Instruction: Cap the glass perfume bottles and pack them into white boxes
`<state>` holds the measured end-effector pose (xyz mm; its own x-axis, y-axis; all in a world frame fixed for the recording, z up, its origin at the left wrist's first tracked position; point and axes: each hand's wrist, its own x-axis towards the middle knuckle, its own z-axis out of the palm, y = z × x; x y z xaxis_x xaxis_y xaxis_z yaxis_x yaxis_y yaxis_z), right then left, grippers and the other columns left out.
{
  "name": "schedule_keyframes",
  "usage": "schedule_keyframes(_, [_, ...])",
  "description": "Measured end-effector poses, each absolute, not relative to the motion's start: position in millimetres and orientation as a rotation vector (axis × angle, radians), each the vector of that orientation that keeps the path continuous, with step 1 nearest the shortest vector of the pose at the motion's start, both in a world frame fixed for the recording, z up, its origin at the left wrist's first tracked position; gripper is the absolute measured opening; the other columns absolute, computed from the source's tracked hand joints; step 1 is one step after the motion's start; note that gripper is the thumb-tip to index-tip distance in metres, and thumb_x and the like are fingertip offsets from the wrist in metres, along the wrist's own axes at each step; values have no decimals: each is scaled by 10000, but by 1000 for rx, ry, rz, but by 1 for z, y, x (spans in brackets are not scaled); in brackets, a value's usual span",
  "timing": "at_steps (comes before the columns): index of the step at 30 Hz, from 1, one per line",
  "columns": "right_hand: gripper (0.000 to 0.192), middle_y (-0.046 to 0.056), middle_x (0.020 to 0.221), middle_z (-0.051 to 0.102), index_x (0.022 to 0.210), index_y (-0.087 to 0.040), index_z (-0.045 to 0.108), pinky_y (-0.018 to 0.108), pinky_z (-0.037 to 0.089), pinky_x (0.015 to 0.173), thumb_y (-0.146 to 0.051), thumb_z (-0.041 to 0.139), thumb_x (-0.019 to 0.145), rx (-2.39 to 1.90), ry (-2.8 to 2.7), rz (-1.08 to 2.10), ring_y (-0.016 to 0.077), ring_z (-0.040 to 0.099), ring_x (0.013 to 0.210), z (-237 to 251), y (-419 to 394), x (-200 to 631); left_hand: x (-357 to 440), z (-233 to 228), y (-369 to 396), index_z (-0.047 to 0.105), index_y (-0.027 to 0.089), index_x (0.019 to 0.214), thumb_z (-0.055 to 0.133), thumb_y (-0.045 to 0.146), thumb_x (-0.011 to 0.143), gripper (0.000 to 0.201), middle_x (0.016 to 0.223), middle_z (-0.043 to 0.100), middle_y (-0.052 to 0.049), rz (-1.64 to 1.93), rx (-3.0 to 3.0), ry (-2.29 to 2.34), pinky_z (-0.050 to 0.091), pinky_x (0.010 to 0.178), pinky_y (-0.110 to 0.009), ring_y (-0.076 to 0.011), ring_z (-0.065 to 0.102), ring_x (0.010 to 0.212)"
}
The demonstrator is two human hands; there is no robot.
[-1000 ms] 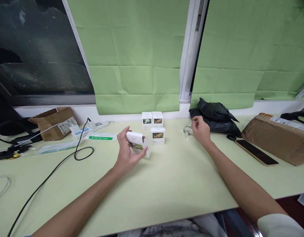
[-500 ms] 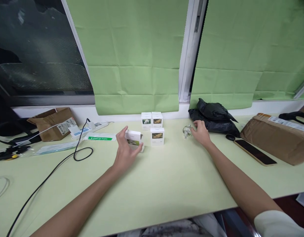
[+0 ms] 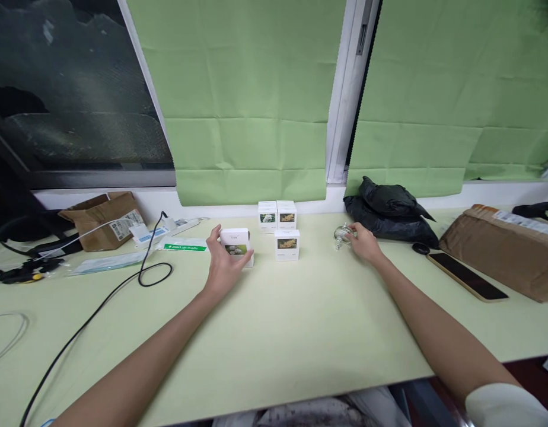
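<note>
Two hands work: our left hand [image 3: 223, 265] holds a light cardboard box [image 3: 236, 244] by its sides on the table [image 3: 274, 332]; our right hand [image 3: 364, 242] pinches a small, probably fragile glass piece [image 3: 342, 236].

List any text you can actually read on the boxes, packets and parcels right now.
None reads clearly.
White boxes: print too small.
Green-banded packet: white lettering blurred.
Brown parcel's label: barcode only, text unreadable.
Box in left hand: tiny print, illegible.
</note>
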<state>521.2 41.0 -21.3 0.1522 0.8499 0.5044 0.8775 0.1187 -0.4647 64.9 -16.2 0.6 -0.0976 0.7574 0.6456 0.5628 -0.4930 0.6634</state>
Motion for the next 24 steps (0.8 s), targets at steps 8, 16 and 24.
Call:
schedule_keyframes(8, [365,171,1316,611,1347,-187,505,439,506,907,-363,439,1034,-1481,-1535,-257,282,633,1024,14,20,493,66,0,-15,117,288,1616,849,421,792,1110,1587,254,-181,1636,2005,1478,447,1164,-531,-343,453,1423])
schedule_keyframes(16, [350,101,1094,635,1338,-229,500,369,521,737,-448,474,1066,-1129,-1736,42,232,605,826,23,-40,418,77,18,-47,331,322,1499,777,313,875,767,1457,461,-135,2038,2548,1097,409,1172,-590,-343,464,1411])
schedule_keyframes(24, [277,67,1111,632,1343,-266,499,358,497,772,-368,452,1089,-1039,-2099,407,200,616,837,-1,-82,383,128,5,-85,464,328,1477,723,455,949,601,1411,577,-86,1029,2243,1069,550,809,-347,-224,638,1070])
